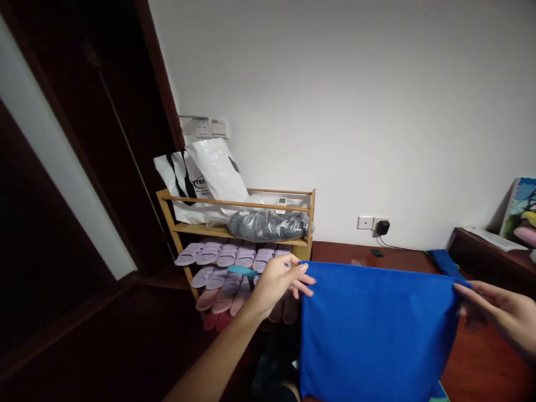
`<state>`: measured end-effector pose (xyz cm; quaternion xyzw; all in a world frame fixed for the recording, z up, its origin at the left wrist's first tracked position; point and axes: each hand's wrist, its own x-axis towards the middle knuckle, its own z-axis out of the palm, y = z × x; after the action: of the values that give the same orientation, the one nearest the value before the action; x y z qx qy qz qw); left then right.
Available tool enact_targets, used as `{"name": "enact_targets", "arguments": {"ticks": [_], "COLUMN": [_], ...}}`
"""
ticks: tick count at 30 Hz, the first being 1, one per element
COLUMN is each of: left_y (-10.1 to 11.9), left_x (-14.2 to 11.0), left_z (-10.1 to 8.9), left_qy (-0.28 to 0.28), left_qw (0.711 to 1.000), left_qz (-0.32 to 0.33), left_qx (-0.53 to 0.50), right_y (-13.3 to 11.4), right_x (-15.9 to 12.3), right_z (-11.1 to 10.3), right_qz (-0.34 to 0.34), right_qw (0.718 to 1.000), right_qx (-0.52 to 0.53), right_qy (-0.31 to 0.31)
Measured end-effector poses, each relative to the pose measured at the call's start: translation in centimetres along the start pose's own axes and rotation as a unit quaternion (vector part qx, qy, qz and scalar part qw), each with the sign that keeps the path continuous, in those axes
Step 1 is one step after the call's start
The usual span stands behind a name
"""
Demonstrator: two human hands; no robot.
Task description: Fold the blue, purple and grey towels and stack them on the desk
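Your L hand (281, 283) had the near-centre top corner of the blue cloth (377, 329) pinched btwn thumb and index, other fingers loosely spread. Your R hand (505, 312) had the top R corner, thumb and fingers closed on it, w/ the wrist at the frame edge. The cloth was smooth, matte and roughly rectangular, its top edge pulled nearly straight btwn your hands, the rest hanging in soft folds in front of the red-brown tabletop (339, 251). Another blue fabric piece (446, 262) lay on the table at the far R, prob. the same sort of cloth, though blur made that hard to be sure of.

To the L stood a slatted wooden rack (312, 218): glossy white plastic bags (218, 167) and a crinkly clear bag w/ dark stuff inside (268, 223) up top, ribbed lilac slippers (228, 254) and pink ones below. A boxy black plug (382, 227) sat in the wall socket above the table, its thin cord running R. A colourful picture (519, 209) leaned at the far R.
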<state>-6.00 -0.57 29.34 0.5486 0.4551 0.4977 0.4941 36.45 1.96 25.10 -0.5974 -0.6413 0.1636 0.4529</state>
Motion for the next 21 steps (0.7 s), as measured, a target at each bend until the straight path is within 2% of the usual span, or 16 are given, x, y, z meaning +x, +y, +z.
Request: {"name": "enact_targets", "arguments": {"ticks": [2, 3, 8, 12, 16, 21], "left_y": [-2.0, -3.1, -9.2, -13.5, -16.0, -17.7], "left_x": [2.7, 4.2, 11.2, 14.8, 17.2, 19.7], "left_z": [0.1, 0.2, 1.6, 2.4, 2.0, 1.6], "left_qy": [-0.005, 0.000, 0.043, 0.072, 0.079, 0.075], "left_qw": [1.000, 0.999, 0.985, 0.970, 0.962, 0.959], "left_qz": [-0.028, -0.048, -0.167, -0.230, -0.261, -0.271], "left_qx": [-0.005, -0.003, 0.019, 0.034, 0.030, 0.023], "right_y": [0.9, 1.7, 7.4, 10.6, 12.5, 14.3], "right_x": [1.9, 2.8, 6.9, 8.4, 9.2, 10.7], "right_z": [2.1, 3.2, 9.8, 13.8, 15.3, 16.1], "right_qz": [0.049, 0.072, 0.140, 0.156, 0.165, 0.181], "right_qw": [0.995, 0.991, 0.980, 0.976, 0.974, 0.972], "right_qx": [0.019, 0.027, 0.058, 0.058, 0.052, 0.039], "right_qy": [-0.088, -0.109, -0.129, -0.141, -0.148, -0.144]}}
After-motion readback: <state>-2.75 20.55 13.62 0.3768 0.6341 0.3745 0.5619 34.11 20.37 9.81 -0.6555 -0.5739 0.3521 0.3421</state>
